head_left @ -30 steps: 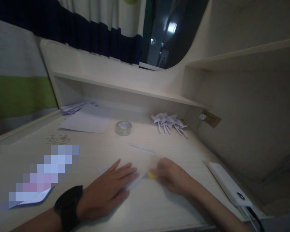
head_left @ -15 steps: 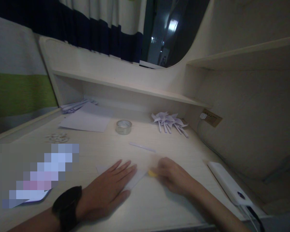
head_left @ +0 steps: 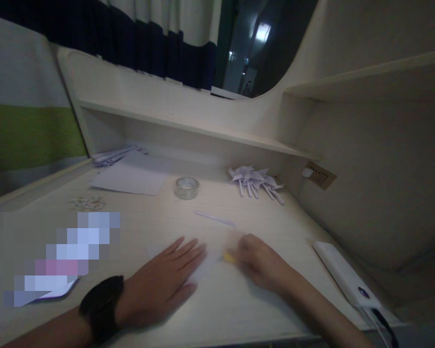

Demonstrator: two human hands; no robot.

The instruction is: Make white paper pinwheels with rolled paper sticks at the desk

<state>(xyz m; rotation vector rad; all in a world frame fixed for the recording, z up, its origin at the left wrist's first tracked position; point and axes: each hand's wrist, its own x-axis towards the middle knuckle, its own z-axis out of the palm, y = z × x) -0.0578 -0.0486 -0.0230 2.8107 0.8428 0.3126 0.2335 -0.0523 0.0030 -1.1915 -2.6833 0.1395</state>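
Note:
My left hand lies flat with fingers spread, pressing a piece of white paper to the desk; the hand hides much of the sheet. At the paper's right corner, my right hand is closed around a small yellow tool. Motion blurs the tool, and most of it is hidden in the fist, so its exact kind does not show. A narrow white paper strip rests on the desk just beyond both hands.
Behind are a clear tape roll, white paper pinwheels and a paper sheet beside rolled paper. Small pale pieces and a blurred-out phone lie left. A white power strip with cables stands right.
The view has tilted slightly, shifting everything a little up. Both hands keep nearly the same place on the desk; the right hand and yellow tool are smeared by motion in both frames.

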